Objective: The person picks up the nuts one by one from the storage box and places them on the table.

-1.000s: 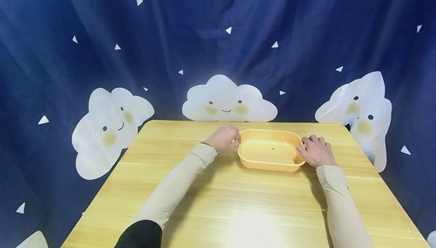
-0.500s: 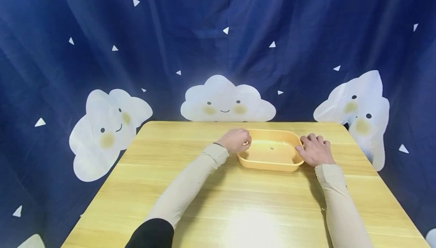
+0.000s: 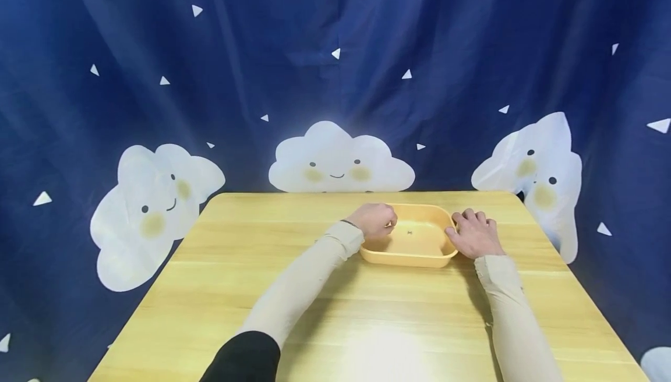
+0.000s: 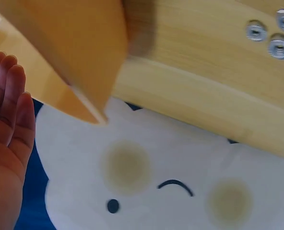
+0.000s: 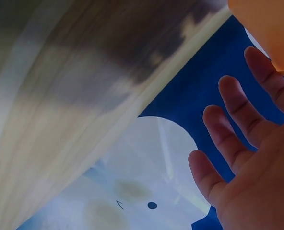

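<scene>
A shallow yellow plastic tub (image 3: 406, 261) stands near the table's far edge, with a tiny metal piece (image 3: 410, 232) on its floor. My left hand (image 3: 373, 220) is over the tub's left end, fingers bent and fingertips inside the rim line. Whether it pinches something small I cannot tell. In the left wrist view its fingers (image 4: 17, 91) overlap the tub wall (image 4: 84, 43). My right hand (image 3: 477, 235) holds the tub's right rim, thumb over the edge. In the right wrist view its other fingers (image 5: 228, 129) are spread outside the tub.
Several small round metal nuts (image 4: 279, 46) lie on the wooden table (image 3: 419, 300) to the tub's left, seen in the left wrist view. Behind the table hangs a dark blue curtain (image 3: 335, 91) printed with white clouds.
My left hand has moved right, from beside the tub's left rim to over its inside. The right hand keeps its place on the rim. The head view has shifted slightly.
</scene>
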`<control>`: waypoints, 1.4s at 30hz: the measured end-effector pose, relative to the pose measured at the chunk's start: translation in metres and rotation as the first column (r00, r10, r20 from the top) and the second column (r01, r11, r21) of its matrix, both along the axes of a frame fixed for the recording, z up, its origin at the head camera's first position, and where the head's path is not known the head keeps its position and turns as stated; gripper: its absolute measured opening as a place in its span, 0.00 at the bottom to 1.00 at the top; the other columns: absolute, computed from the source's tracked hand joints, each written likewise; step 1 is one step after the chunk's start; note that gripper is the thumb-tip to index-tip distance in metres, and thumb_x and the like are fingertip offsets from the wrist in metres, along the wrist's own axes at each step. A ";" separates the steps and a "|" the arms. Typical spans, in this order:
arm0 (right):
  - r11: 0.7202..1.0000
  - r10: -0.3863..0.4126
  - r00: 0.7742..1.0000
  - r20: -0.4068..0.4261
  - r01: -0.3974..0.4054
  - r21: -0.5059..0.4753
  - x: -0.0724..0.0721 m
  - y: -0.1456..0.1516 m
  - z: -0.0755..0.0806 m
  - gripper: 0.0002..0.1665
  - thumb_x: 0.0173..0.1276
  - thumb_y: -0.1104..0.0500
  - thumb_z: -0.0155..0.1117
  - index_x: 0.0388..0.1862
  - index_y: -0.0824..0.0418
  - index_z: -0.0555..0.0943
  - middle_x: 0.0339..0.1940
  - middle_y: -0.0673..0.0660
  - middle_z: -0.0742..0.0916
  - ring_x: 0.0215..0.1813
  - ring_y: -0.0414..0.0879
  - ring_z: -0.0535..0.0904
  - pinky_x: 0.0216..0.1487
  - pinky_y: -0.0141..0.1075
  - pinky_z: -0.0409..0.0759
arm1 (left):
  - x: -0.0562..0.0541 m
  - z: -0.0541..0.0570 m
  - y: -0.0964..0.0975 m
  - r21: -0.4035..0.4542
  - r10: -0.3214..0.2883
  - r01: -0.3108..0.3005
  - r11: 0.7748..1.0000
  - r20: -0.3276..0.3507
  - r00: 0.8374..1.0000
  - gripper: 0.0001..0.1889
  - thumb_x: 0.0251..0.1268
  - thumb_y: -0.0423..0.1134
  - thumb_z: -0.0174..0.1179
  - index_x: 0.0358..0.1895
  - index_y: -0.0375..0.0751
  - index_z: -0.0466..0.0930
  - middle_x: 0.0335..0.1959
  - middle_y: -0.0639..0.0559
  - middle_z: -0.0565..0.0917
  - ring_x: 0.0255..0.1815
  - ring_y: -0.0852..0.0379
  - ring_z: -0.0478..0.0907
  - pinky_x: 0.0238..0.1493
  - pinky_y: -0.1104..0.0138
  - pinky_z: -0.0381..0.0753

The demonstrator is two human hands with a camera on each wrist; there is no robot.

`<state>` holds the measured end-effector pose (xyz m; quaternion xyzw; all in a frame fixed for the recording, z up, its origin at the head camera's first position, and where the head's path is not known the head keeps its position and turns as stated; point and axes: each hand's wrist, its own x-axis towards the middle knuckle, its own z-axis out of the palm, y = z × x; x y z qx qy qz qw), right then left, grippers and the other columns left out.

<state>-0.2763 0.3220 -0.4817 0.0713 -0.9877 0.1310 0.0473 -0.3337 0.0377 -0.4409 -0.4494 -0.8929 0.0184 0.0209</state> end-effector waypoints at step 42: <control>1.000 -0.019 1.000 -0.006 0.019 -0.023 0.000 -0.004 -0.002 0.28 0.76 0.46 0.49 0.64 0.65 0.76 0.62 0.71 0.77 0.61 0.74 0.70 0.53 0.68 0.67 | 0.028 -0.039 0.079 -0.458 -0.111 -0.033 0.889 -0.283 0.953 0.08 0.75 0.50 0.59 0.43 0.67 0.88 0.43 0.70 0.90 0.37 0.67 0.86 0.42 0.70 0.86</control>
